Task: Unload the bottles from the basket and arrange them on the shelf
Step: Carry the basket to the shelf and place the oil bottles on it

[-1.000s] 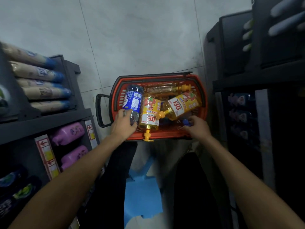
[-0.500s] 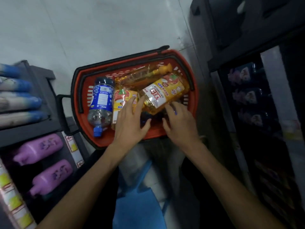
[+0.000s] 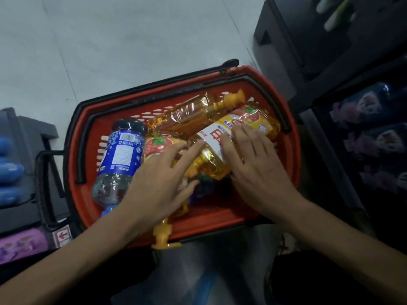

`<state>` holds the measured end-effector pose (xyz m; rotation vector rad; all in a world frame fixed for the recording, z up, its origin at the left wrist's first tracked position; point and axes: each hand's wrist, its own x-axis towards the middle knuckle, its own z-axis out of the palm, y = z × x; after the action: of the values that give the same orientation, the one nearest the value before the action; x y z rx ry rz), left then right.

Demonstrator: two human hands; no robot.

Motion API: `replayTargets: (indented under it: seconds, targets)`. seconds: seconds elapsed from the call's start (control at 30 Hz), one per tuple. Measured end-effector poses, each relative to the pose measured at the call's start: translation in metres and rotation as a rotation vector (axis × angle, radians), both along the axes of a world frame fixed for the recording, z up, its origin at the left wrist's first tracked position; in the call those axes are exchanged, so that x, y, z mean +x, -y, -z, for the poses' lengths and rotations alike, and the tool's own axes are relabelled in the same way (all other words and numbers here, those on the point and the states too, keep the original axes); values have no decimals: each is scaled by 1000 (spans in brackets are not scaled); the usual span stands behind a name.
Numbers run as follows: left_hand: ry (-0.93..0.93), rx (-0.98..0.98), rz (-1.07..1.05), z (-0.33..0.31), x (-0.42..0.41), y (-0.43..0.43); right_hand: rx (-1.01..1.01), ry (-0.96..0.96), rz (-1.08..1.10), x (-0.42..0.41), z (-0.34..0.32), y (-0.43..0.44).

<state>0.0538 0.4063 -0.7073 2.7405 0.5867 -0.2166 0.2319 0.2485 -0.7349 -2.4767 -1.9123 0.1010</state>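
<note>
A red basket [image 3: 222, 214] with black handles sits on the floor in front of me. Inside lie a blue-labelled clear bottle [image 3: 119, 159], a plain yellow pump bottle [image 3: 193, 113] at the back, and two yellow labelled pump bottles. My left hand [image 3: 160, 183] rests with straight fingers on the nearer labelled bottle [image 3: 154, 146], whose pump [image 3: 163, 236] sticks out over the basket's front rim. My right hand [image 3: 253, 164] lies flat on the other labelled bottle [image 3: 248, 122]. Something dark blue sits between my hands at the basket's bottom, mostly hidden.
A dark shelf unit [image 3: 361, 137] with blue and purple packs stands at the right. At the left is another shelf [image 3: 26, 172] with blue-capped items and purple bottles [image 3: 22, 243]. A pale tiled floor [image 3: 132, 40] lies beyond the basket. A blue stool shows below.
Both hands left the basket's front edge and moved inward onto the yellow bottles. The view has shifted closer to the basket.
</note>
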Motion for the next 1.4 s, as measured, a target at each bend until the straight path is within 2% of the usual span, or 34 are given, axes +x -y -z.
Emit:
replayTargets:
  seconds: [0.1, 0.17, 0.3, 0.47, 0.6, 0.7, 0.97, 1.07, 1.23, 1.4]
  targets:
    - [2, 29, 77, -1, -6, 0, 22, 14, -14, 0, 0, -1]
    - [1, 14, 32, -11, 0, 3, 35, -7, -16, 1, -1, 2]
    - [10, 45, 47, -28, -1, 10, -11, -119, 93, -10, -14, 14]
    - [50, 136, 119, -34, -12, 18, -116, -87, 151, -33, -39, 29]
    - [42, 246, 82, -34, -7, 38, -118, -139, 248, -53, -42, 41]
    - [42, 314, 37, -36, -4, 57, -86, -180, 278, -64, -45, 66]
    - [161, 375, 34, -60, -27, 110, 39, -153, 347, -69, -77, 110]
    - [152, 406, 42, -76, -36, 124, 75, -123, 348, -67, -87, 122]
    - [104, 498, 121, -124, -31, 130, 194, -144, 347, -59, -110, 138]
    - [135, 582, 183, -184, -9, 124, 308, -195, 407, -47, -121, 133]
